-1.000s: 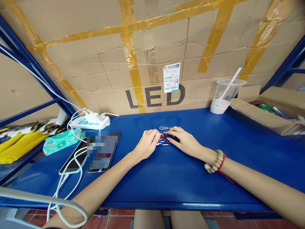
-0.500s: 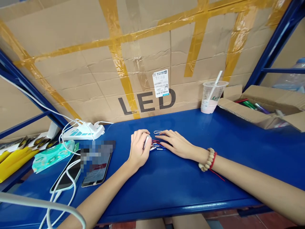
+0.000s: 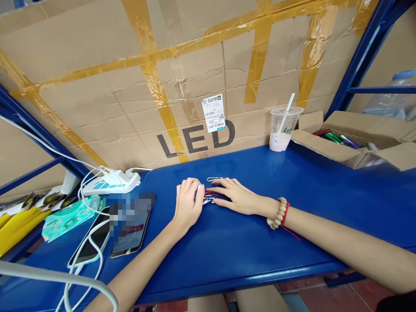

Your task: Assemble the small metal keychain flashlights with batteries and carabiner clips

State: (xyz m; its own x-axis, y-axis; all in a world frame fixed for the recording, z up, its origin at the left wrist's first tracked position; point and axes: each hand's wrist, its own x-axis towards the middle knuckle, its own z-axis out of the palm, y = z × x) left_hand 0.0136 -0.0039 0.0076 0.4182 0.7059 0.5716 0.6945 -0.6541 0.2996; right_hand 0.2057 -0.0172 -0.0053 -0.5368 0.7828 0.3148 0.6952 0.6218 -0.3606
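My left hand is closed, its thumb and fingers round a small silvery-white object, mostly hidden by the hand. Right beside it on the blue table lies a little pile of thin red and blue cord loops with metal ends. My right hand rests palm down with fingers apart, its fingertips at the right side of this pile. Just beyond those fingers lies a white cord loop, partly covered by the hand.
On the left are two phones, white cables, a power strip and a green tissue pack. A plastic cup with a straw and an open carton stand at the back right. A large cardboard box rises behind.
My right hand's fingertips have come closer to my left hand, over the pile of cord loops. My left hand still grips the silvery object. The whole view has shifted slightly.
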